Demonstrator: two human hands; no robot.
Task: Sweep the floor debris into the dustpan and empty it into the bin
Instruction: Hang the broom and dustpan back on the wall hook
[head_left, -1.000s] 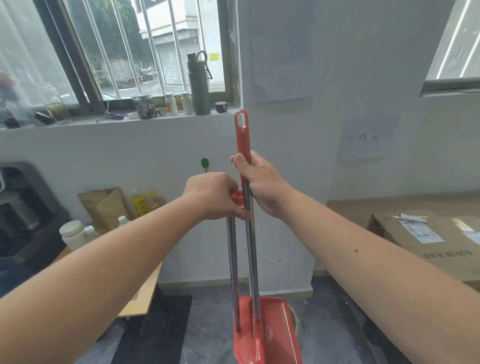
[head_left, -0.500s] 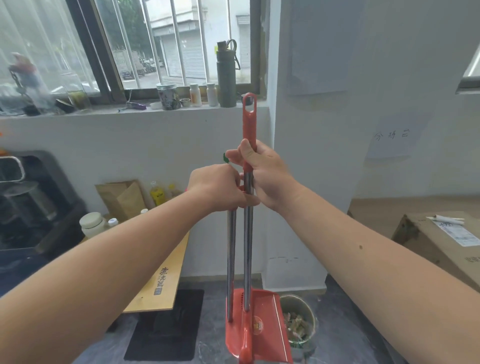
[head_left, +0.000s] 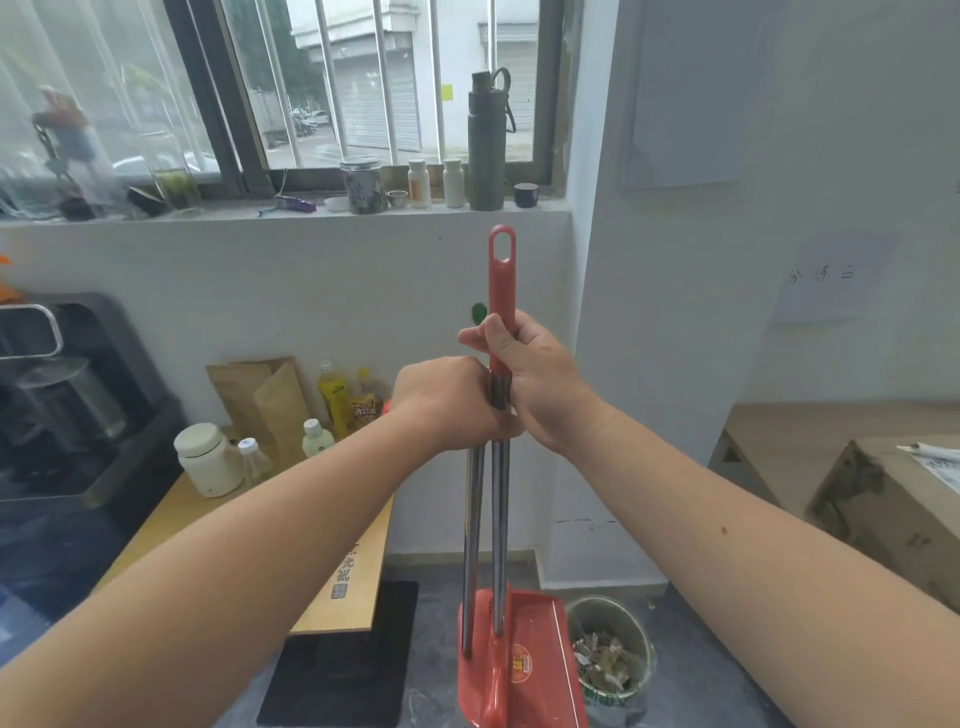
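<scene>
Two upright metal poles stand side by side in front of me. My right hand (head_left: 535, 384) grips the pole with the red grip and hanging loop (head_left: 502, 275). My left hand (head_left: 447, 402) is closed around the top of the other pole (head_left: 472, 545). Both poles run down to the red dustpan (head_left: 524, 660), which stands upright on the grey floor. I cannot tell which pole belongs to the broom; its bristles are hidden. Right of the dustpan sits a small round bin (head_left: 610, 654) holding paper scraps.
A wooden table (head_left: 343, 587) with bottles, a white jar and a paper bag stands at left, with a black machine (head_left: 57, 405) beyond. Cardboard boxes (head_left: 893, 499) sit at right. White wall and pillar are straight ahead, under a cluttered windowsill (head_left: 363, 205).
The view has shifted so the bin beside the dustpan has come into sight. Both hands keep their grip on the two poles, now held slightly lower and closer together.
</scene>
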